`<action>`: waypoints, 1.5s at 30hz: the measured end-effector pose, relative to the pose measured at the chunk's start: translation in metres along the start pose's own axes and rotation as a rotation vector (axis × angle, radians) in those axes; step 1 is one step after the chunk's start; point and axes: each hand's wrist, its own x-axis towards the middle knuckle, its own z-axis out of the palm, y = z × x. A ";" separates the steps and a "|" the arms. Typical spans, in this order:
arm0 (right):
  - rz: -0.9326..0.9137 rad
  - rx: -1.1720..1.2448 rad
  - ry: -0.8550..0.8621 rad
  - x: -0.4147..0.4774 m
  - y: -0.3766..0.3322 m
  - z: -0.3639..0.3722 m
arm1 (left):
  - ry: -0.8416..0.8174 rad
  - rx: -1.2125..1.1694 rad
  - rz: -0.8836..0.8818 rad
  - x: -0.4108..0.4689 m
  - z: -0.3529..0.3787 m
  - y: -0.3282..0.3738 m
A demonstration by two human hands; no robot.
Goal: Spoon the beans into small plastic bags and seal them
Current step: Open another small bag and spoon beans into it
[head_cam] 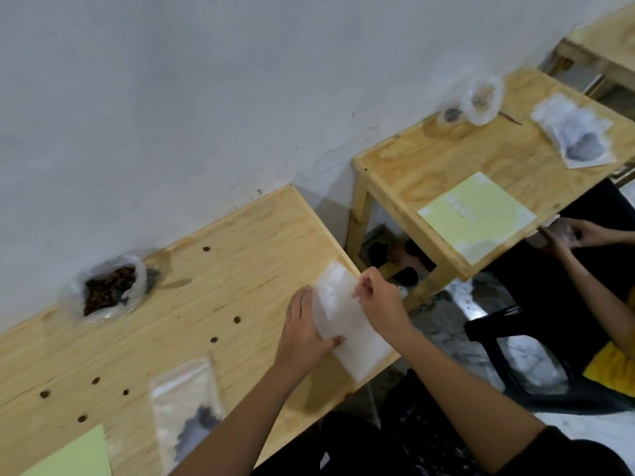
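Observation:
A stack of small clear plastic bags (350, 324) lies at the right end of my wooden table (192, 304). My left hand (305, 334) lies flat along the stack's left side, with the thumb over its near edge. My right hand (378, 300) pinches the top bag's right edge near its far corner. A large open bag of dark brown beans (106, 290) sits by the wall at the far left. A filled small bag (187, 410) with dark beans lies near the front edge, partly hidden by my left forearm. Several loose beans (213, 339) dot the tabletop. No spoon can be made out.
A yellow-green sheet (79, 458) lies at the table's near left corner. A second wooden table (446, 159) stands to the right with its own bean bag (481, 99), filled small bags (574, 132) and a yellow sheet (477, 214). Another person's hands (567, 235) hold a bag there.

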 end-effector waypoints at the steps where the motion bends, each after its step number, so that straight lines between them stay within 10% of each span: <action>1: -0.018 -0.017 0.000 0.002 -0.003 -0.002 | 0.001 -0.026 -0.008 0.001 -0.004 0.000; 22: -0.544 0.041 -0.166 0.025 -0.189 0.090 | 0.227 -0.922 -0.143 -0.047 -0.193 -0.067; 45: -0.292 0.434 -0.564 -0.027 -0.289 0.119 | 0.474 -0.958 -0.022 -0.085 -0.227 -0.081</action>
